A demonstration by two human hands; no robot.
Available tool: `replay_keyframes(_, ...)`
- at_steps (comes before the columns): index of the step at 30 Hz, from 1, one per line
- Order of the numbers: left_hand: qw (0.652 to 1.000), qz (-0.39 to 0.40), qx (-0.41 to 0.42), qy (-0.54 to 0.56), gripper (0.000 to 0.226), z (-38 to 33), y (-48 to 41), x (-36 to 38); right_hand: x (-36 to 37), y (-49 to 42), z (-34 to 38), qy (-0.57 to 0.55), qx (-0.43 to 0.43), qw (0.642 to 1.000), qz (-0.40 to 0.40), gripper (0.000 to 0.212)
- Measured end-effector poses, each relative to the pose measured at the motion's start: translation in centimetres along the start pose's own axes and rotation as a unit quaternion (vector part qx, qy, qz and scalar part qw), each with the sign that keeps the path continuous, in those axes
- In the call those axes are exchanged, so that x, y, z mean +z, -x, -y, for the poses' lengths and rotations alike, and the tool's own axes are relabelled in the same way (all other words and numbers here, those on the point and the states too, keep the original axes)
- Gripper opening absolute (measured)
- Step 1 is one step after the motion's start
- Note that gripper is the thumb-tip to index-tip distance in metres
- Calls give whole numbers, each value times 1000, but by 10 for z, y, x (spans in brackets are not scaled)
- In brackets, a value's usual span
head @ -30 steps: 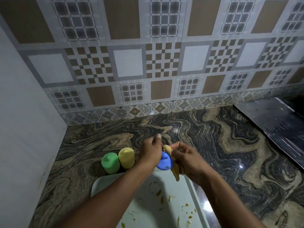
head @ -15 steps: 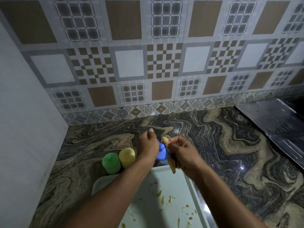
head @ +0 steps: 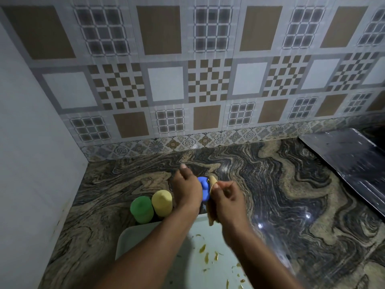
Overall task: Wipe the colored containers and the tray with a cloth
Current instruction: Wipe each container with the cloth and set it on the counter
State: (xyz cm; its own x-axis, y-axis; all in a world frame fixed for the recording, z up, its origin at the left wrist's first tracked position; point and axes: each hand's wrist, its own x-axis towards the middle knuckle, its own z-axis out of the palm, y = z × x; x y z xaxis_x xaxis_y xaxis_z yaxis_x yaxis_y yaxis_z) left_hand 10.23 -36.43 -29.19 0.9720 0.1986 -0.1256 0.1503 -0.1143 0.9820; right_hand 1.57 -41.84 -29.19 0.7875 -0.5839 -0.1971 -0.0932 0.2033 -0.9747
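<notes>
My left hand (head: 186, 189) holds a blue container (head: 204, 188) up above the far edge of the white tray (head: 133, 236). My right hand (head: 226, 200) grips a tan cloth (head: 212, 213) and presses it against the blue container's right side. A green container (head: 141, 208) and a yellow container (head: 162, 203) stand side by side on the counter just beyond the tray's far left corner. Yellowish crumbs and smears lie on the tray between my forearms.
The marbled stone counter (head: 291, 195) stretches to the right and back to a patterned tile wall (head: 187, 80). A white side wall (head: 31, 163) closes off the left. A dark metal sheet (head: 350, 163) lies at the far right.
The blue container has turned in my left hand and risen a little farther from the tray, while my right hand keeps the cloth against it.
</notes>
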Motion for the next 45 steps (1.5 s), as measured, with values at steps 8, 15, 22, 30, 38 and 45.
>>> replay_keyframes(8,958,250,-135,-33,54,2,-6,-15,-32,-24,20,58,55,988,133,11)
replay_keyframes(15,999,-43,-24,-20,52,-3,14,-2,8,16,-4,-24,-23,998,-56,7)
replay_keyframes(22,962,233,-129,-58,52,6,-5,-11,-36,-20,26,54,72,987,136,12)
replay_keyframes(30,999,3,-52,5,49,11,8,2,0,9,4,-1,3,999,-42,7)
replay_keyframes(38,894,407,182,-40,25,17,-11,-37,-40,-30,23,10,67,995,74,15)
replay_keyframes(45,852,433,263,-134,32,13,-19,-62,-41,-29,14,21,98,989,110,9)
